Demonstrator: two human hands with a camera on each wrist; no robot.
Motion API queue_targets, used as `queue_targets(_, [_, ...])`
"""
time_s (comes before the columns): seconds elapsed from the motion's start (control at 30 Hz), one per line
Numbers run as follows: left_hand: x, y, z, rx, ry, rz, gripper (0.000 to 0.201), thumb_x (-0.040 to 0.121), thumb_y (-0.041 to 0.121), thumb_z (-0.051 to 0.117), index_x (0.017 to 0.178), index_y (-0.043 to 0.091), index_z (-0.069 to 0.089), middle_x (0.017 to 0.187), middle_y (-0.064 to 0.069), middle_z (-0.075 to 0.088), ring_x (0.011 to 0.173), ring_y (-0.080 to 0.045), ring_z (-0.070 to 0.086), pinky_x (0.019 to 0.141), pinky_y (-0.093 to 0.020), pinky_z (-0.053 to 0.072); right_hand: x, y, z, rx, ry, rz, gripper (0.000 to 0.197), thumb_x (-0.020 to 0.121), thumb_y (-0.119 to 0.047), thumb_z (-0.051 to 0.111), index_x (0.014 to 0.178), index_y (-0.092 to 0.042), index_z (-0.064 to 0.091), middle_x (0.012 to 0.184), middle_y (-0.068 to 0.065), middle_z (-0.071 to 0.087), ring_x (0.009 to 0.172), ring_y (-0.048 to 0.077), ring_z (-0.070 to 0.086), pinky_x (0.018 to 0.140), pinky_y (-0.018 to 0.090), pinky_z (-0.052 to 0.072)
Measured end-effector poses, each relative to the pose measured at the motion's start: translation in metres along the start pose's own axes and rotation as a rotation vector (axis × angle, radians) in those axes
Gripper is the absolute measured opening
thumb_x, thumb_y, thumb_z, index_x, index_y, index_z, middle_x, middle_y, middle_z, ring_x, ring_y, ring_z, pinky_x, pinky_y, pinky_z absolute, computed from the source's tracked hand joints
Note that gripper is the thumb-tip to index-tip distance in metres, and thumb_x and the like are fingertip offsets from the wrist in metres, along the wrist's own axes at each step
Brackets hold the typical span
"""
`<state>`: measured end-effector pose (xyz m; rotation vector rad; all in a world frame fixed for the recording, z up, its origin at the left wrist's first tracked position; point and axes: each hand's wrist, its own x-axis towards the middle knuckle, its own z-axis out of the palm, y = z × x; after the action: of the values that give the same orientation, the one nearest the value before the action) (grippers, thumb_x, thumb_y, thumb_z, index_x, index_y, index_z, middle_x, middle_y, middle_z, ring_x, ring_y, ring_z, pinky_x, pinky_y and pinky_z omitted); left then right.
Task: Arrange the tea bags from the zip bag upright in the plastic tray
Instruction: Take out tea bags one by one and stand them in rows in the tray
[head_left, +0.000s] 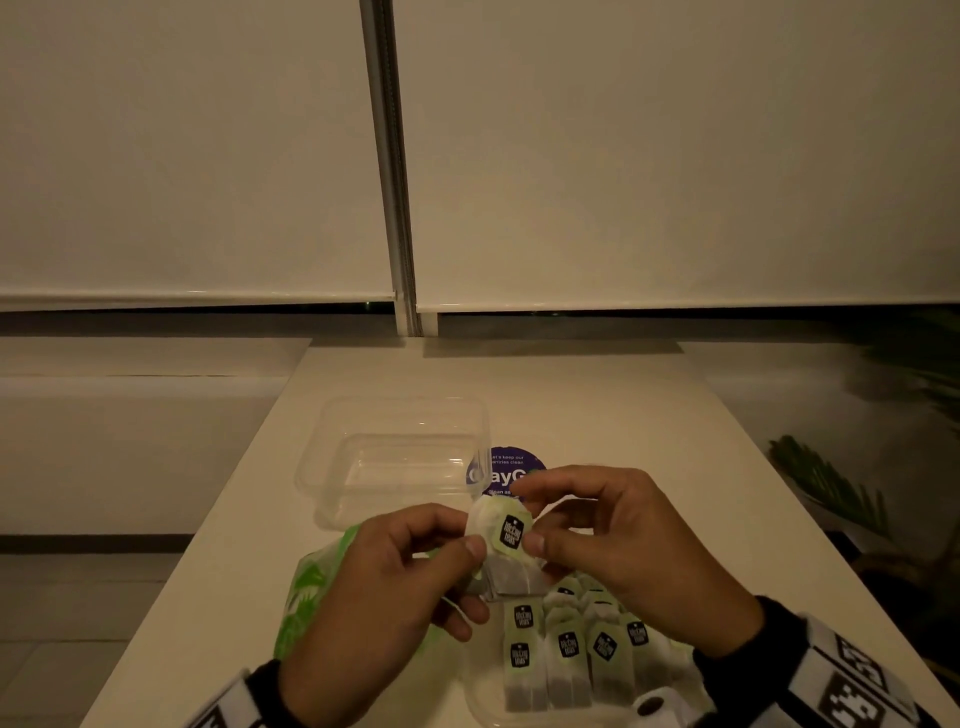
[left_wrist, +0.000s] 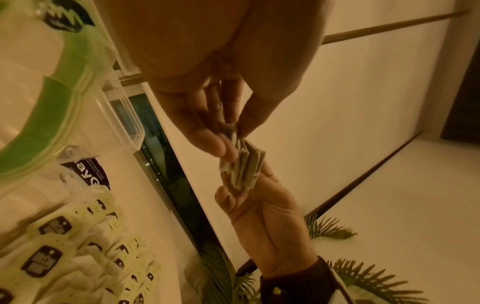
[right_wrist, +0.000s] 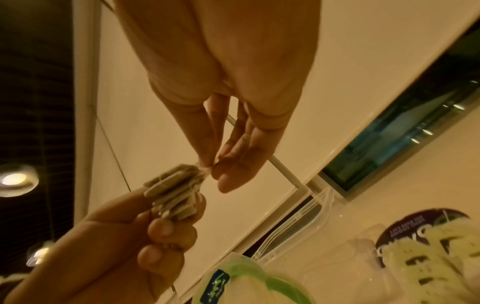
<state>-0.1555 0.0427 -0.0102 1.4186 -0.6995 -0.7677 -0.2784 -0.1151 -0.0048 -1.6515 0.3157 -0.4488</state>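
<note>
Both hands hold a small stack of tea bags (head_left: 506, 545) above the table. My left hand (head_left: 470, 553) grips the stack's lower part (left_wrist: 244, 164) between thumb and fingers. My right hand (head_left: 535, 532) pinches its upper end (right_wrist: 174, 195), thumb on the green tag with the black label. The clear plastic tray (head_left: 322, 483) stands just beyond the hands with nothing in it. The green-and-clear zip bag (head_left: 306, 597) lies under my left hand. Several more tea bags (head_left: 566, 649) lie flat in rows on clear plastic below my right hand.
A round purple sticker (head_left: 511, 470) is on the white table (head_left: 649, 431), right of the tray. The table's left edge (head_left: 208, 561) runs close to the zip bag. Plant leaves (head_left: 831, 493) stand off the right side. Window blinds hang behind.
</note>
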Motion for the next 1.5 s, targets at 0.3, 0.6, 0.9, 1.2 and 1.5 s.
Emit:
queue_targets(0.3, [-0.0025, -0.0008, 0.0024, 0.027, 0.063, 0.050, 0.007, 0.084, -0.002, 0.064, 0.081, -0.002, 0.070, 0.064, -0.010, 0.065, 0.048, -0.030, 0.062, 0.044, -0.030, 0.050, -0.0068, 0.0051, 0.0090, -0.445, 0.107, -0.329, 0.022, 0.082, -0.013, 0.077, 0.100, -0.025, 0.078, 0.099, -0.015, 0.065, 0.089, 0.012, 0.066, 0.061, 0.025, 0.056])
queue_targets(0.6, [-0.0044, -0.0028, 0.0015, 0.025, 0.048, 0.048, 0.008, 0.084, -0.001, 0.065, 0.090, -0.005, 0.068, 0.072, -0.021, 0.066, 0.051, -0.028, 0.064, 0.045, -0.029, 0.050, -0.0047, 0.0058, 0.0090, -0.298, 0.084, -0.237, 0.027, 0.077, -0.004, 0.079, 0.092, -0.027, 0.077, 0.097, -0.012, 0.066, 0.085, 0.020, 0.065, 0.059, 0.040, 0.059])
queue_targets(0.9, [-0.0038, -0.0007, 0.0017, -0.065, 0.027, 0.047, 0.013, 0.078, 0.012, 0.071, 0.083, 0.000, 0.073, 0.072, -0.021, 0.068, 0.053, -0.036, 0.064, 0.047, -0.032, 0.051, -0.0079, 0.0032, 0.0077, -0.272, 0.085, -0.322, 0.026, 0.075, 0.001, 0.079, 0.078, -0.023, 0.072, 0.100, -0.010, 0.065, 0.089, 0.019, 0.066, 0.055, 0.043, 0.056])
queue_targets(1.2, [-0.0007, 0.0002, 0.0037, -0.029, 0.045, 0.077, 0.018, 0.086, -0.001, 0.060, 0.076, 0.005, 0.074, 0.063, -0.017, 0.067, 0.048, -0.031, 0.062, 0.045, -0.029, 0.051, -0.0070, 0.0012, 0.0086, -0.369, 0.054, -0.314, 0.032, 0.079, -0.005, 0.078, 0.103, -0.026, 0.075, 0.099, -0.015, 0.066, 0.090, 0.016, 0.065, 0.064, 0.028, 0.058])
queue_targets(1.5, [-0.0003, -0.0007, 0.0039, 0.042, 0.049, 0.047, 0.010, 0.086, 0.003, 0.064, 0.081, 0.001, 0.073, 0.065, -0.018, 0.068, 0.049, -0.028, 0.063, 0.046, -0.029, 0.051, -0.0073, -0.0012, 0.0061, -0.356, 0.000, -0.232, 0.028, 0.077, -0.004, 0.079, 0.084, -0.031, 0.071, 0.095, -0.012, 0.064, 0.087, 0.016, 0.063, 0.061, 0.023, 0.052])
